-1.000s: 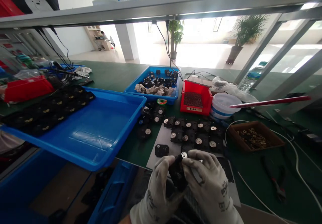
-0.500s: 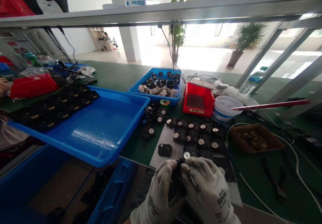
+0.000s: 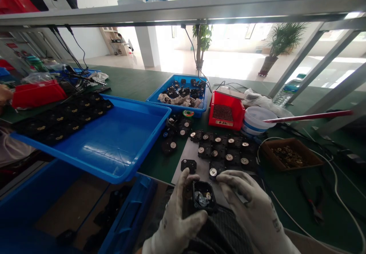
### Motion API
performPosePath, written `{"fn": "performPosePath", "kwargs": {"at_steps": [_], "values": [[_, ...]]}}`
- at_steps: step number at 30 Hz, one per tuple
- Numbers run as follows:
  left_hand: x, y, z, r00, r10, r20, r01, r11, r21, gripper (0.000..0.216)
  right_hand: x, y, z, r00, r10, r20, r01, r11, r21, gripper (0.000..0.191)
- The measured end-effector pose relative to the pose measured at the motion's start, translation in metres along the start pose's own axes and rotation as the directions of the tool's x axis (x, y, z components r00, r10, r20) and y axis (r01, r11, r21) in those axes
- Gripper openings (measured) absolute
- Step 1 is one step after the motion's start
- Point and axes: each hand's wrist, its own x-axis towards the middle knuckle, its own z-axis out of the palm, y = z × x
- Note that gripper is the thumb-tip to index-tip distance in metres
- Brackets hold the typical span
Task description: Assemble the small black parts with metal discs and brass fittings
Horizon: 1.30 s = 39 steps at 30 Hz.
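My gloved left hand [image 3: 175, 216] grips a small black square housing [image 3: 203, 199] at the near table edge, its open side up with metal parts showing inside. My gloved right hand [image 3: 251, 208] sits just right of it, fingers spread and reaching over the grey mat [image 3: 190, 155]. Nothing is held in the right hand. Rows of black housings with silver discs [image 3: 225, 152] lie on the mat just beyond both hands. One lone black part [image 3: 188, 165] lies at the mat's left.
A large blue tray [image 3: 114, 139] with black parts fills the left. Behind stand a smaller blue tray [image 3: 183, 94], a red bin [image 3: 226, 111], a white tub [image 3: 256, 120] and a brown box of brass pieces [image 3: 290, 155]. Cables and pliers [image 3: 313, 204] lie right.
Both hands were clasped on the black housing; now the right hand has let go and opened, and the left hand has turned the housing open side up.
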Motion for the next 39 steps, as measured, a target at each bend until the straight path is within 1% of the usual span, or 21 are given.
{"fn": "performPosePath", "kwargs": {"at_steps": [1, 2, 3, 4, 5, 7, 8, 10, 13, 15, 19, 21, 23, 25, 27, 30, 32, 34, 36, 39], "values": [[0.001, 0.006, -0.006, 0.990, -0.115, 0.079, 0.125, 0.983, -0.132, 0.066, -0.002, 0.002, -0.003, 0.998, 0.062, 0.032, -0.063, 0.997, 0.039, 0.014], [0.002, 0.011, -0.010, 0.966, -0.204, 0.159, 0.238, 0.942, -0.236, 0.061, -0.005, 0.005, -0.006, 0.992, 0.112, 0.064, -0.116, 0.991, 0.062, 0.015], [0.003, 0.014, -0.014, 0.939, -0.262, 0.223, 0.323, 0.894, -0.309, 0.058, -0.008, 0.006, -0.007, 0.983, 0.151, 0.104, -0.159, 0.985, 0.073, 0.016], [0.003, 0.016, -0.017, 0.913, -0.303, 0.274, 0.390, 0.847, -0.361, 0.057, -0.012, 0.008, -0.007, 0.972, 0.181, 0.148, -0.194, 0.978, 0.079, 0.018], [0.002, 0.016, -0.018, 0.896, -0.325, 0.302, 0.428, 0.815, -0.391, 0.061, -0.016, 0.008, -0.006, 0.961, 0.198, 0.193, -0.218, 0.972, 0.088, 0.019], [-0.001, 0.012, -0.018, 0.876, -0.350, 0.331, 0.466, 0.788, -0.403, 0.072, -0.024, 0.009, -0.004, 0.938, 0.217, 0.270, -0.254, 0.961, 0.113, 0.021], [-0.003, 0.009, -0.018, 0.873, -0.358, 0.330, 0.471, 0.791, -0.390, 0.078, -0.027, 0.009, -0.003, 0.929, 0.223, 0.294, -0.268, 0.956, 0.121, 0.021], [-0.005, 0.001, -0.017, 0.878, -0.364, 0.311, 0.461, 0.819, -0.342, 0.084, -0.033, 0.010, -0.004, 0.932, 0.223, 0.286, -0.264, 0.958, 0.113, 0.021], [-0.006, -0.008, -0.019, 0.889, -0.366, 0.276, 0.438, 0.854, -0.280, 0.086, -0.039, 0.014, -0.007, 0.949, 0.183, 0.256, -0.206, 0.976, 0.069, 0.020], [-0.006, -0.010, -0.020, 0.898, -0.361, 0.253, 0.418, 0.879, -0.230, 0.087, -0.043, 0.017, -0.009, 0.953, 0.158, 0.258, -0.178, 0.982, 0.055, 0.020], [0.002, -0.004, -0.019, 0.910, -0.366, 0.194, 0.395, 0.907, -0.142, 0.080, -0.047, 0.020, -0.007, 0.952, 0.157, 0.263, -0.176, 0.983, 0.051, 0.021], [0.010, 0.003, -0.018, 0.924, -0.340, 0.173, 0.362, 0.925, -0.114, 0.076, -0.047, 0.017, -0.007, 0.955, 0.147, 0.257, -0.164, 0.985, 0.049, 0.022], [0.018, 0.008, -0.018, 0.937, -0.319, 0.140, 0.328, 0.943, -0.047, 0.071, -0.047, 0.014, -0.007, 0.960, 0.130, 0.247, -0.146, 0.988, 0.045, 0.023], [0.023, 0.011, -0.019, 0.928, -0.353, 0.117, 0.347, 0.936, 0.068, 0.071, -0.046, 0.012, -0.008, 0.968, 0.106, 0.228, -0.120, 0.992, 0.046, 0.023], [0.025, 0.012, -0.020, 0.901, -0.418, 0.116, 0.396, 0.902, 0.170, 0.075, -0.047, 0.012, -0.007, 0.974, 0.084, 0.208, -0.093, 0.995, 0.036, 0.022], [0.026, 0.020, -0.021, 0.859, -0.495, 0.128, 0.456, 0.855, 0.246, 0.082, -0.049, 0.016, -0.004, 0.972, 0.077, 0.222, -0.081, 0.997, 0.007, 0.022], [0.029, 0.028, -0.020, 0.862, -0.491, 0.125, 0.441, 0.849, 0.291, 0.085, -0.050, 0.018, -0.002, 0.968, 0.082, 0.236, -0.083, 0.997, -0.009, 0.023], [0.034, 0.034, -0.018, 0.877, -0.468, 0.107, 0.406, 0.842, 0.355, 0.086, -0.051, 0.019, 0.000, 0.973, 0.076, 0.219, -0.070, 0.997, -0.035, 0.024], [0.037, 0.034, -0.016, 0.868, -0.486, 0.101, 0.410, 0.817, 0.407, 0.086, -0.051, 0.019, 0.002, 0.979, 0.047, 0.196, -0.035, 0.997, -0.069, 0.025], [0.038, 0.030, -0.017, 0.849, -0.514, 0.126, 0.423, 0.802, 0.423, 0.086, -0.050, 0.019, 0.008, 0.987, -0.014, 0.161, 0.031, 0.994, -0.103, 0.027]]}}
